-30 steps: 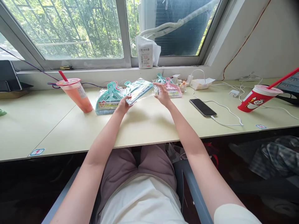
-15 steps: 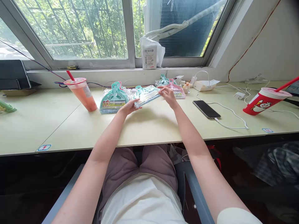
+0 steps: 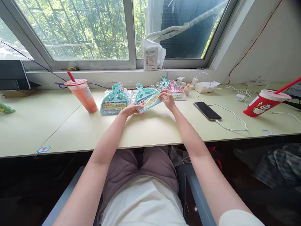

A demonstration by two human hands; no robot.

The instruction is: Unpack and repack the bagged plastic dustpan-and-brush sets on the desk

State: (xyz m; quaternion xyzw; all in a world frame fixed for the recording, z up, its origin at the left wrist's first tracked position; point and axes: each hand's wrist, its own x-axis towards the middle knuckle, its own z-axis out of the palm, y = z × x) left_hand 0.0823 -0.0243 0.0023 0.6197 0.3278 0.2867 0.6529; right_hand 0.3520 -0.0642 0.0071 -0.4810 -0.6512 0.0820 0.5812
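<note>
Between my hands is a teal mini dustpan and brush set [image 3: 146, 94] in clear plastic wrap with a printed label. My left hand [image 3: 131, 109] grips its lower left corner, fingers closed. At the right edge, my right hand [image 3: 167, 98] pinches the wrap. The set is tilted, its handle pointing away from me. Just left of it lie similar wrapped dustpan sets [image 3: 115, 100], teal on top with a pink edge behind. Beyond my right hand are a wrapped pink dustpan set [image 3: 177, 91] and another teal one [image 3: 164, 82].
A tilted cup of orange drink [image 3: 82, 95] stands at left, a red cup [image 3: 264, 103] at far right. Right of my hand lies a phone [image 3: 207, 110] on a white charging cable. Chargers and a white paper box [image 3: 207, 86] sit near the wall below the window.
The held dustpan set has tipped so that its teal face and label show more clearly, with less glare. Both hands keep hold of it in nearly the same place.
</note>
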